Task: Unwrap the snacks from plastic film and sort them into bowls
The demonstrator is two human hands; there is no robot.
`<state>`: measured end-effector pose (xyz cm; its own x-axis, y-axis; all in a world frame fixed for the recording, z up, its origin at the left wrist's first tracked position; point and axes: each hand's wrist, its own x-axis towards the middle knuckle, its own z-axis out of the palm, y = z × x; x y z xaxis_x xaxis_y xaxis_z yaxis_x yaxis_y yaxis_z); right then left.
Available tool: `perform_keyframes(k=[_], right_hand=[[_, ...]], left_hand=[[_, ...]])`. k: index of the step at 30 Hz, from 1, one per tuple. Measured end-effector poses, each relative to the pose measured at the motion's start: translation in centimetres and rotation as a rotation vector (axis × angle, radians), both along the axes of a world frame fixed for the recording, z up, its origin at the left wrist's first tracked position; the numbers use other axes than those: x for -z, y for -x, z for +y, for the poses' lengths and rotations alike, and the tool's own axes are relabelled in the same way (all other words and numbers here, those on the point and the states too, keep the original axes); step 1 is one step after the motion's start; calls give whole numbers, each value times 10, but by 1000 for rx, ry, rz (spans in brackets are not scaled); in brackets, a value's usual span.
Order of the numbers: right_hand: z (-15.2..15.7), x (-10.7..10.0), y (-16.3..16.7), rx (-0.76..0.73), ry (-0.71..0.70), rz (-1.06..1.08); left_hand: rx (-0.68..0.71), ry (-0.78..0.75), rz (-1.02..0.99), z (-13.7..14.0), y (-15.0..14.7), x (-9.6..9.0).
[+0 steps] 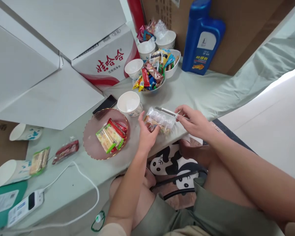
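My left hand [147, 135] grips a clear plastic snack packet [162, 121] with brownish contents near the table's front edge, thumb and fingers on either side of it. In my right hand [193, 120], pinched at one end, is a slim white and grey utility knife [166, 112]. It lies across the top of the packet; I cannot tell whether its blade is out or touches the film. Just behind my left hand stands a white paper cup [130, 103]. To the left, a pink-tinted glass plate [92, 139] holds several wrapped snacks [110, 136].
A bowl of wrapped sweets [151, 78] stands among paper cups at the back, near a blue jug [203, 39]. Left are a dark phone [105, 105], a white carton [108, 59], a red packet [66, 151], tipped cups [12, 172] and a power strip [26, 208] with a looping white cable.
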<state>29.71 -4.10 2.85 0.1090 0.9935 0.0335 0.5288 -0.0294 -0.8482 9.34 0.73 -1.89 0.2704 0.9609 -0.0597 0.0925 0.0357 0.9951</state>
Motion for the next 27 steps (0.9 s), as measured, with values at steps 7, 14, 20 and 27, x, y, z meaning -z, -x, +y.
perform_keyframes(k=[7, 14, 20, 27], right_hand=[[-2, 12, 19, -83, -188, -146], [-5, 20, 14, -137, -201, -248], [-15, 32, -17, -201, -153, -356], [-22, 45, -62, -180, -129, -358]], left_hand=[[0, -21, -24, 2, 8, 2], [-49, -43, 4, 4, 8, 0], [-122, 17, -63, 6, 1, 4], [-204, 2, -50, 2, -4, 13]])
